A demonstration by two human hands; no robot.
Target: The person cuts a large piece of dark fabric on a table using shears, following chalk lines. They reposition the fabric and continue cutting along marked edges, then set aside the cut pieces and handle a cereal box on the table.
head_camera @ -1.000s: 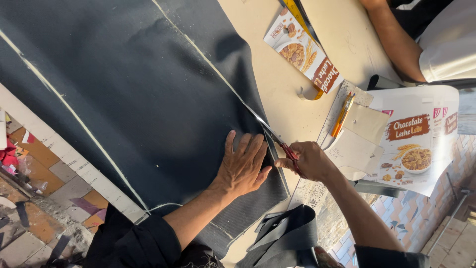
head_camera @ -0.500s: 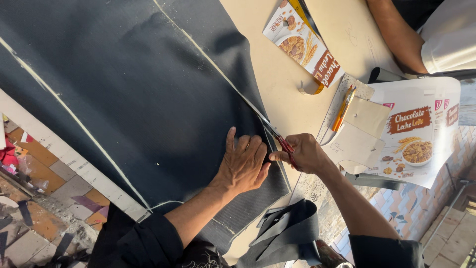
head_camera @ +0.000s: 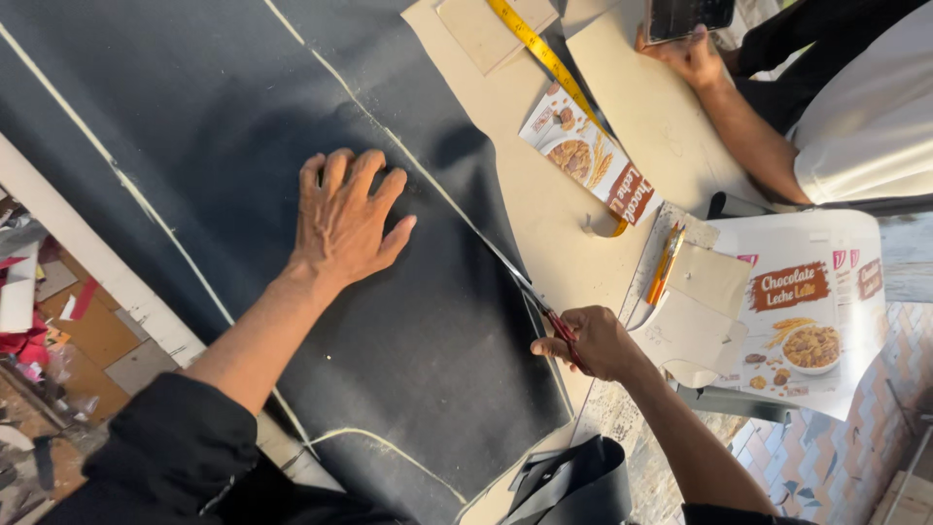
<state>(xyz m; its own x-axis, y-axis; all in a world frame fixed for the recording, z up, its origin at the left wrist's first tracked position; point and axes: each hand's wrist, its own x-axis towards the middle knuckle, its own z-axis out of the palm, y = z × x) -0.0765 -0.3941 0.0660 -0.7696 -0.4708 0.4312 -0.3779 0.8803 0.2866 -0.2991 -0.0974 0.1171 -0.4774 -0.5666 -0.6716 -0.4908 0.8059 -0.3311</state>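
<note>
A large dark fabric sheet [head_camera: 224, 126] with white chalk lines covers most of the table. My left hand [head_camera: 342, 214] lies flat on it with fingers spread, pressing the cloth down. My right hand [head_camera: 595, 342] grips red-handled scissors [head_camera: 533, 295], whose blades lie along a chalk line at the fabric's right edge. A cut strip of dark fabric [head_camera: 573, 481] hangs off the near edge below my right hand.
Tan paper patterns [head_camera: 573, 219] lie under the fabric. A yellow tape measure [head_camera: 544, 56], printed cardboard pieces [head_camera: 588, 160], pencils [head_camera: 663, 264] and a large printed sheet [head_camera: 807, 311] sit to the right. Another person's hand [head_camera: 692, 53] holds a phone [head_camera: 685, 15] at the top right.
My left hand has moved away from the scissors, further up the fabric, and now presses flat there. The right hand stays on the scissors at the chalk line.
</note>
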